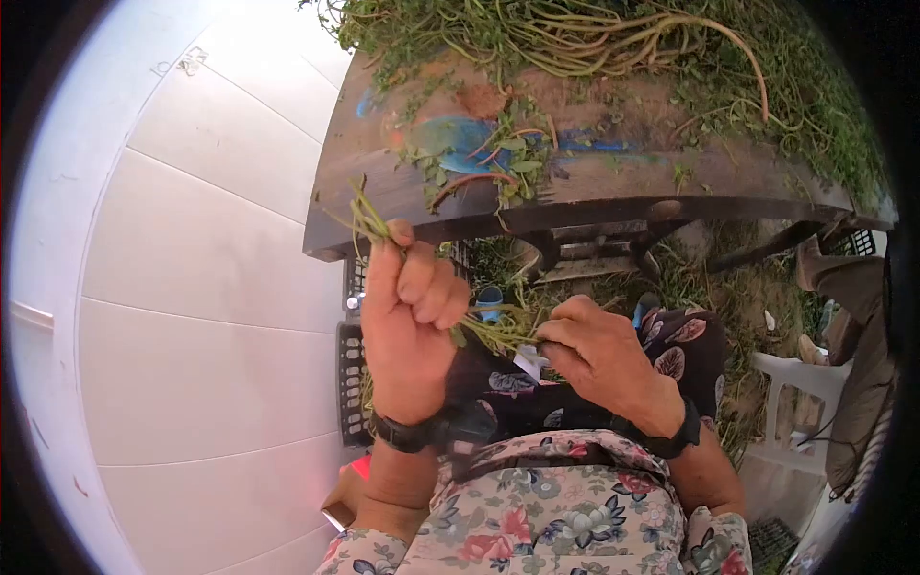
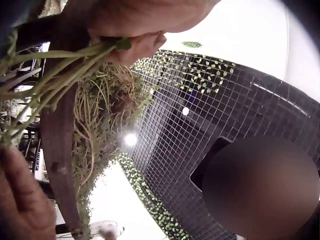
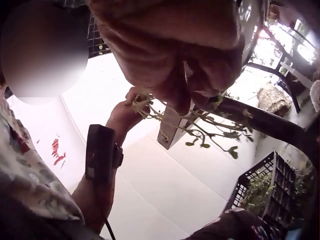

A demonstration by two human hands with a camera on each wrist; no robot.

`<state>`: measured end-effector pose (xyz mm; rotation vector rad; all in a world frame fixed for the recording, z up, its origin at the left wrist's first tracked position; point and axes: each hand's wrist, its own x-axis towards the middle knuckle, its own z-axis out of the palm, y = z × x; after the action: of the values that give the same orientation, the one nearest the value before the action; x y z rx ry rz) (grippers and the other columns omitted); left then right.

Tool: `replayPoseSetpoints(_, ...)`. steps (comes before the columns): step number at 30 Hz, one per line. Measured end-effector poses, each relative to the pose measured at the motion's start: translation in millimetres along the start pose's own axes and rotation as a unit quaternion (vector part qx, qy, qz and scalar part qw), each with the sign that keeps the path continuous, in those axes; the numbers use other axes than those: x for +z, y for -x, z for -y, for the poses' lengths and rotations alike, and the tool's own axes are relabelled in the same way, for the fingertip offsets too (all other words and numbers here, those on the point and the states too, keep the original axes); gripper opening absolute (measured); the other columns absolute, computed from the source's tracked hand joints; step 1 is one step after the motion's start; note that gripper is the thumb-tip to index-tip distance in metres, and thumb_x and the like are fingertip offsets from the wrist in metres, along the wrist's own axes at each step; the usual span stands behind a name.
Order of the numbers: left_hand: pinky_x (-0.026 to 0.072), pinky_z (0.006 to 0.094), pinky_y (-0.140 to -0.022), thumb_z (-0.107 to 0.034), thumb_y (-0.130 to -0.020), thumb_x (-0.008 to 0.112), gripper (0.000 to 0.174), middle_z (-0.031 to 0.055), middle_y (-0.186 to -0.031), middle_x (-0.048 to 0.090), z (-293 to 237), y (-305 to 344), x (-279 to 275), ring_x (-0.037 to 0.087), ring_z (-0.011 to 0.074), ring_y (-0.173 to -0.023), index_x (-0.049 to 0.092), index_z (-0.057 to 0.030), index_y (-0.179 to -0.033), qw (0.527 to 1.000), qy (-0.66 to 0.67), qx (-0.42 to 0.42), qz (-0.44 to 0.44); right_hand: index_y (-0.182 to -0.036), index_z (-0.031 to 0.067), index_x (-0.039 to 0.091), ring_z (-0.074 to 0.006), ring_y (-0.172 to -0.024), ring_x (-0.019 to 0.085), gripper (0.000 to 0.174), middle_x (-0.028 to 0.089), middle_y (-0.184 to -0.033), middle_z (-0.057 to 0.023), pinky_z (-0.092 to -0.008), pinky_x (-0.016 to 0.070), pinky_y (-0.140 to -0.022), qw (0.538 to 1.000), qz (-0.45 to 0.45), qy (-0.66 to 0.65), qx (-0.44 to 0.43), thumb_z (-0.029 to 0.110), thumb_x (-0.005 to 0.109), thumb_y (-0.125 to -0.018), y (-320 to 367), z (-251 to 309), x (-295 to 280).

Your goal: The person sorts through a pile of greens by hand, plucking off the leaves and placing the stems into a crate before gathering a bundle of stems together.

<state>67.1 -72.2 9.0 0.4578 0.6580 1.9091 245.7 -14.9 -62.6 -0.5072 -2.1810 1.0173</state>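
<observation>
My left hand (image 1: pixel 412 316) is raised just off the table's near edge, its fingers curled round a small bunch of green leafy stems (image 1: pixel 498 331). Cut-looking ends poke out above its thumb and forefinger. From the little-finger side the bunch runs across to my right hand (image 1: pixel 613 359), whose thumb and fingers pinch it over the lap. Several stems (image 2: pixel 65 65) stretch between both hands in the left wrist view. Below the right hand (image 3: pixel 175 50) in the right wrist view, thin sprigs with small leaves (image 3: pixel 215 135) hang out; its palm hides part of the grip.
A big heap of long-stemmed greens (image 1: pixel 594 48) covers the far side of the dark wooden table (image 1: pixel 613 172). Loose sprigs (image 1: pixel 508 163) lie nearer. Black plastic crates stand beside the lap, one holding greens (image 3: pixel 257 192). A white chair (image 1: pixel 800 383) is at right, a pale wall (image 1: pixel 220 335) at left.
</observation>
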Motion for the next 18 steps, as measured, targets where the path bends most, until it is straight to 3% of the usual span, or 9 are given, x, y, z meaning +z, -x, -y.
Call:
replayPoseSetpoints(4,0.0245,0.0213,-0.041,-0.023,-0.098,0.035,0.016,-0.0063,-0.059,0.030,-13.8,-0.2,-3.5,0.023,0.0050,-0.045,0.045,-0.0105,-0.095,0.998,0.045,0.001,0.037,-0.092,0.0041,0.060,-0.0347,-0.073,0.057,0.016,0.058,-0.081,-0.0153,-0.0392,0.0470,-0.064,0.997,0.036,-0.061,0.039,0.008,0.058,-0.077,19.5,-21.2,2.3)
replayPoseSetpoints(7,0.0257,0.0215,-0.042,-0.022,-0.098,0.032,0.017,-0.0057,-0.059,0.032,-22.7,-0.6,-5.9,0.025,0.0055,-0.045,0.043,-0.0095,-0.097,0.994,0.082,-0.004,0.075,-0.090,0.0015,0.061,-0.0233,-0.073,0.060,0.012,0.060,-0.081,-0.0109,-0.0307,0.0470,-0.063,0.988,0.063,-0.060,0.126,0.002,0.055,-0.079,30.5,-37.5,-1.1)
replayPoseSetpoints(10,0.0260,0.0215,-0.042,-0.021,-0.099,0.029,0.017,-0.0052,-0.058,0.032,-28.0,0.6,-4.9,0.026,0.0060,-0.044,0.041,-0.0092,-0.097,0.989,0.100,-0.018,0.111,-0.091,0.0002,0.060,-0.0164,-0.074,0.060,0.013,0.061,-0.080,-0.0086,-0.0280,0.0468,-0.065,0.969,0.042,-0.132,0.203,0.001,0.052,-0.081,31.9,-38.4,-6.4)
replayPoseSetpoints(13,0.0258,0.0214,-0.042,-0.021,-0.099,0.028,0.016,-0.0052,-0.056,0.032,-29.2,3.4,-3.5,0.027,0.0060,-0.043,0.038,-0.0097,-0.095,0.982,0.106,-0.038,0.150,-0.091,-0.0005,0.060,-0.0131,-0.075,0.059,0.013,0.062,-0.081,-0.0068,-0.0265,0.0469,-0.065,0.962,0.004,-0.159,0.222,-0.001,0.051,-0.082,27.6,-35.6,-15.6)
replayPoseSetpoints(18,0.0255,0.0220,-0.041,-0.021,-0.099,0.028,0.014,-0.0056,-0.053,0.032,-31.4,8.1,-4.1,0.027,0.0055,-0.041,0.036,-0.0104,-0.093,0.969,0.074,-0.062,0.228,-0.092,0.0006,0.061,-0.0194,-0.073,0.061,0.015,0.062,-0.082,-0.0123,-0.0292,0.0469,-0.065,0.966,0.022,-0.137,0.216,0.006,0.058,-0.078,17.0,-16.9,-32.6)
